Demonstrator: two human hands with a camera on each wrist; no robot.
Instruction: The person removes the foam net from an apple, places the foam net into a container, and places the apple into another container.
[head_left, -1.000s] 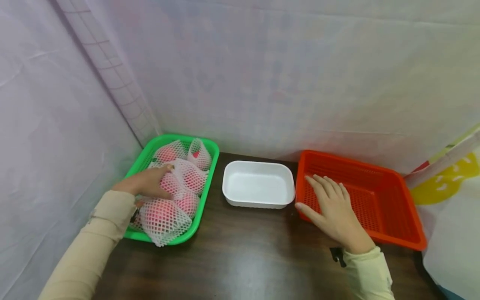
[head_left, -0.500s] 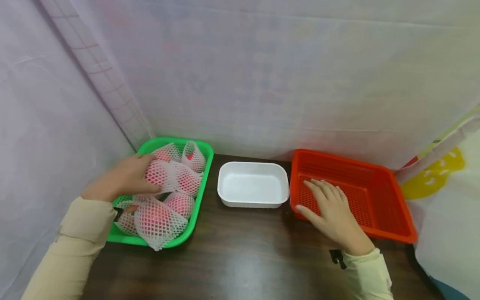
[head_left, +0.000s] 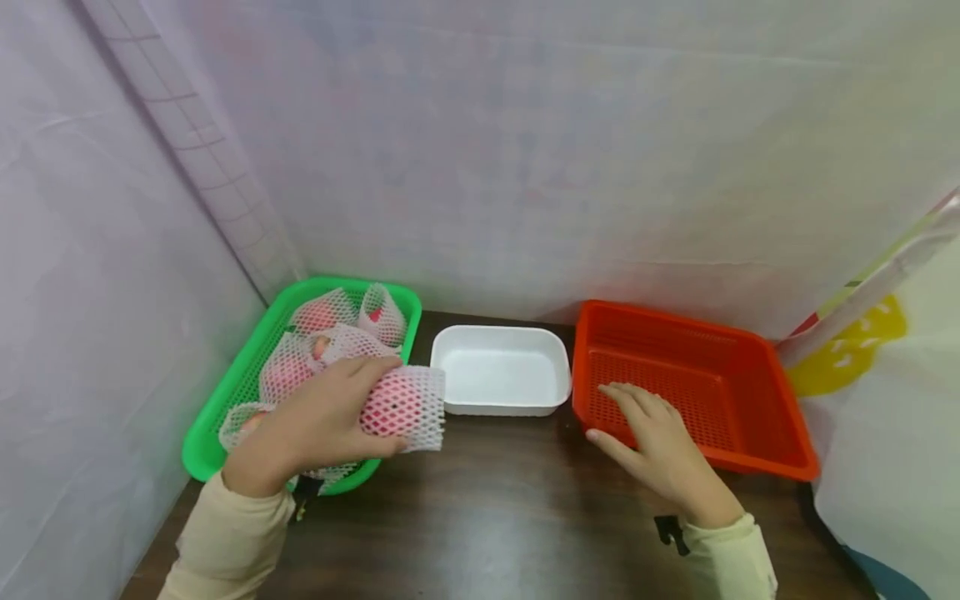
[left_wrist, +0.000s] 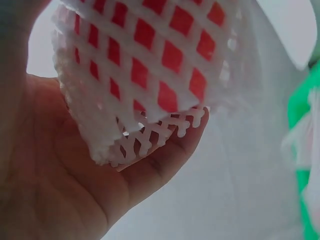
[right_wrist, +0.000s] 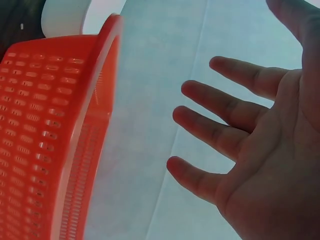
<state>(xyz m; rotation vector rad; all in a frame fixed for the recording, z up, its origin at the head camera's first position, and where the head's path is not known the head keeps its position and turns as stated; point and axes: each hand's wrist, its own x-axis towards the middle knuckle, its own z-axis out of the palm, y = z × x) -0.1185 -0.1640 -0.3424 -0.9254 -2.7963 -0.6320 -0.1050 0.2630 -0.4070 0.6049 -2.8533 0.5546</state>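
Note:
In the head view my left hand [head_left: 318, 425] grips a round red fruit in a white foam net [head_left: 393, 404], held over the right front edge of the green basket [head_left: 197, 442]. The left wrist view shows the net's frilled end [left_wrist: 150, 140] resting against the curled fingers. More netted fruits [head_left: 285, 371] lie in the basket, partly hidden behind the hand. My right hand [head_left: 663, 454] is over the near left part of the red basket [head_left: 772, 408], fingers spread and holding nothing. In the right wrist view its fingers [right_wrist: 220, 132] are apart from the basket wall [right_wrist: 30, 140].
A white rectangular dish [head_left: 498, 371] stands between the two baskets, close to the red one. Beneath everything is a dark wooden table [head_left: 480, 517]. A pale cloth [head_left: 480, 167] hangs right behind the containers, with another sheet along the left side.
My left hand has lifted the netted fruit out from among the others and carried it right, toward the white dish. The right hand has stayed nearly still. The head view has shifted slightly.

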